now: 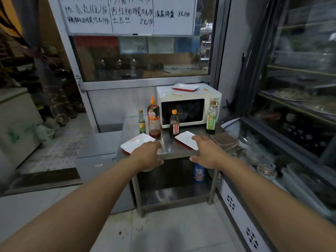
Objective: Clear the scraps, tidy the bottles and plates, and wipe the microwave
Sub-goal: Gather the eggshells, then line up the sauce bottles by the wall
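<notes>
Microwave (188,106) at tabletop (171,146) rear, plate (185,87) on top; four bottles (174,122) before it; two plates (135,142) at front edge; cloth (224,141) right.

Bare tabletop (168,144) strip lies between two near plates (136,142); bottles (154,118) block the microwave (187,106) behind.

A steel desk (170,151) stood on pale floor tiles (172,231) below a far window (141,59) and whiteboard (127,15), a glass display case (300,88) right.
</notes>
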